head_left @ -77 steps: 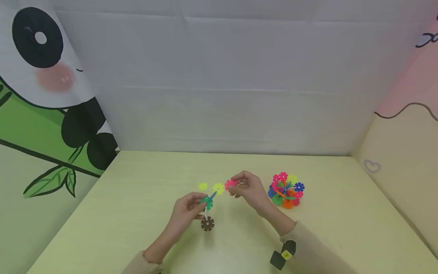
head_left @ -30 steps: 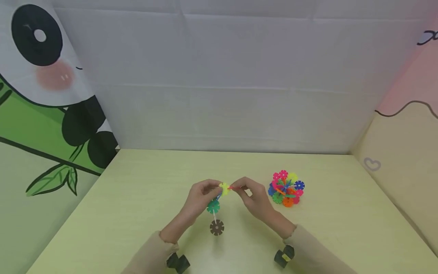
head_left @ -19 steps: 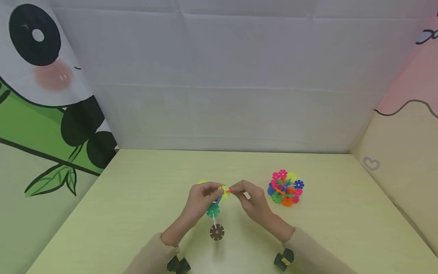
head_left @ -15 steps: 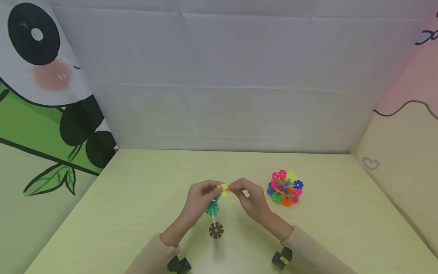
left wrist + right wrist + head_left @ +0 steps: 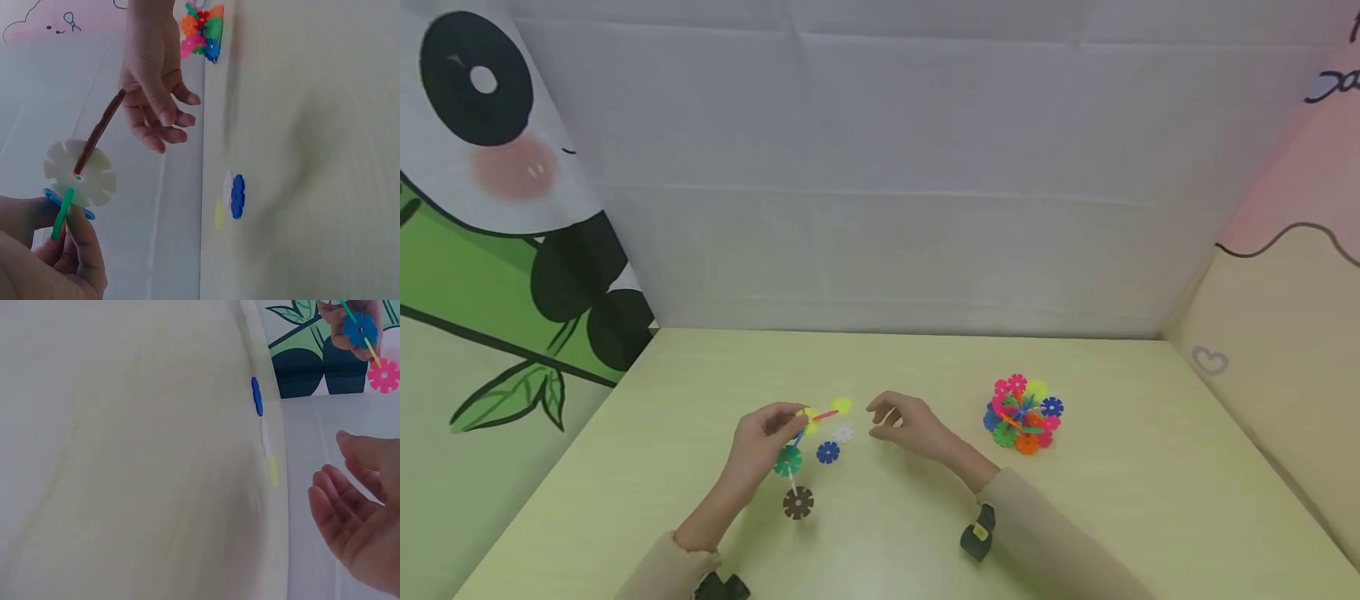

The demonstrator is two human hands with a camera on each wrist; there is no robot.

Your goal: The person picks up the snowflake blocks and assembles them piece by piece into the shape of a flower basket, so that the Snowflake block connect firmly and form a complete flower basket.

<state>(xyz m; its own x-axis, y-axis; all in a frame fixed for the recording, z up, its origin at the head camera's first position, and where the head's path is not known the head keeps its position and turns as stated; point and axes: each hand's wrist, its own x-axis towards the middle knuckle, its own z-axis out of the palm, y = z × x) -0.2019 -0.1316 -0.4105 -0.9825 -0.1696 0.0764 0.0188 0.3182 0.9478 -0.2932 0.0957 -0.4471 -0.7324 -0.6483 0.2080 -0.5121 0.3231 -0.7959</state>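
My left hand (image 5: 754, 450) pinches a chain of notched snowflake discs above the table. A brown disc (image 5: 798, 502) hangs lowest, joined through an edge-on white disc (image 5: 94, 181) to a green disc (image 5: 788, 461). Higher up come a blue disc (image 5: 360, 329), a yellow disc (image 5: 809, 422) near the fingertips and a pink disc (image 5: 384, 375) at the end. To the right, my right hand (image 5: 910, 427) holds nothing, its fingers loosely bent. Between the hands lie a loose blue disc (image 5: 828, 452), a white disc (image 5: 844, 433) and a yellow disc (image 5: 842, 406).
A heap of joined multicoloured discs (image 5: 1024, 414) sits to the right on the pale yellow table (image 5: 1112, 500). Behind the table rises a grey-white backdrop (image 5: 910, 167), with printed panels at both sides. Dark cameras are strapped to both wrists.
The right hand has let go of the pink disc, which now stays on the chain. The left hand has carried the chain leftward, uncovering the loose discs; the right hand has also shifted left.
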